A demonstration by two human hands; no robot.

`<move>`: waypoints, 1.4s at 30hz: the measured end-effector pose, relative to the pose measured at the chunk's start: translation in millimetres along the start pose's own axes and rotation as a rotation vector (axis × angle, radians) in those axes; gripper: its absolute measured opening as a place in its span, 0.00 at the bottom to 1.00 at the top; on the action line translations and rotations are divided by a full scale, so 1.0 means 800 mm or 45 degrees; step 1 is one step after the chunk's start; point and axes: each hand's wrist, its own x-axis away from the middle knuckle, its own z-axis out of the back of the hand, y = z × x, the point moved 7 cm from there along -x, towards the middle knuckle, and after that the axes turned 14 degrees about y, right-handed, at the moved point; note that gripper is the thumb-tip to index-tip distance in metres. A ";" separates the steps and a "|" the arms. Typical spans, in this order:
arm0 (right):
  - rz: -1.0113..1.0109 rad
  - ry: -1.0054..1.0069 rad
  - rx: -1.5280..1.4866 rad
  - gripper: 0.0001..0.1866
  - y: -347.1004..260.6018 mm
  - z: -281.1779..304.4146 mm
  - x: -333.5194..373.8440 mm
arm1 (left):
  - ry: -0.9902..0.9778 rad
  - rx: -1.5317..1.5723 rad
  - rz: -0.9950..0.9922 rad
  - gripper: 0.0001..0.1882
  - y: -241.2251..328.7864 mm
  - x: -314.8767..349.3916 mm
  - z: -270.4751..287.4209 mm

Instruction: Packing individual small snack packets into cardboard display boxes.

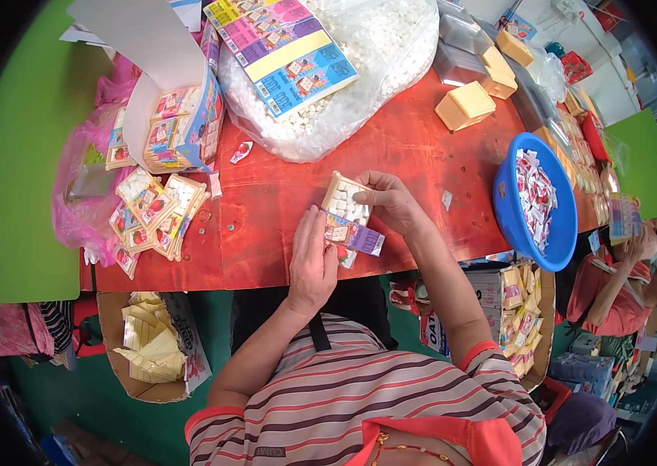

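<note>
Over the near middle of the red table, I hold a small cream tray (338, 194) filled with white pellets. My right hand (390, 200) grips its upper right side, thumb across the pellets. A purple printed label strip (365, 237) lies across the tray's lower part. My left hand (313, 260) closes round the lower left side, its fingers along the label's left end. Just below the strip a small red-and-white printed sachet (345, 256) sticks out. The undersides of the tray and label are hidden.
Finished-looking packs (157, 210) are piled at left beside an open display box (177, 132). A big clear bag of white pellets (390, 46) stands behind, with label sheets (286, 58) on it. At right are a blue basin of sachets (508, 202) and stacked cream trays (464, 106).
</note>
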 end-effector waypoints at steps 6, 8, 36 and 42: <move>-0.100 0.042 -0.058 0.08 0.014 0.004 -0.001 | -0.132 0.396 0.527 0.25 -0.034 0.011 -0.019; -0.139 0.067 -0.068 0.08 0.017 0.000 -0.003 | -0.109 0.622 0.794 0.25 -0.050 0.014 -0.027; 0.048 0.054 0.327 0.12 0.025 -0.004 0.085 | 0.039 1.443 1.590 0.16 -0.064 0.023 -0.010; 0.409 0.056 0.552 0.07 0.007 -0.018 0.106 | -0.162 1.844 1.470 0.24 -0.067 0.036 -0.005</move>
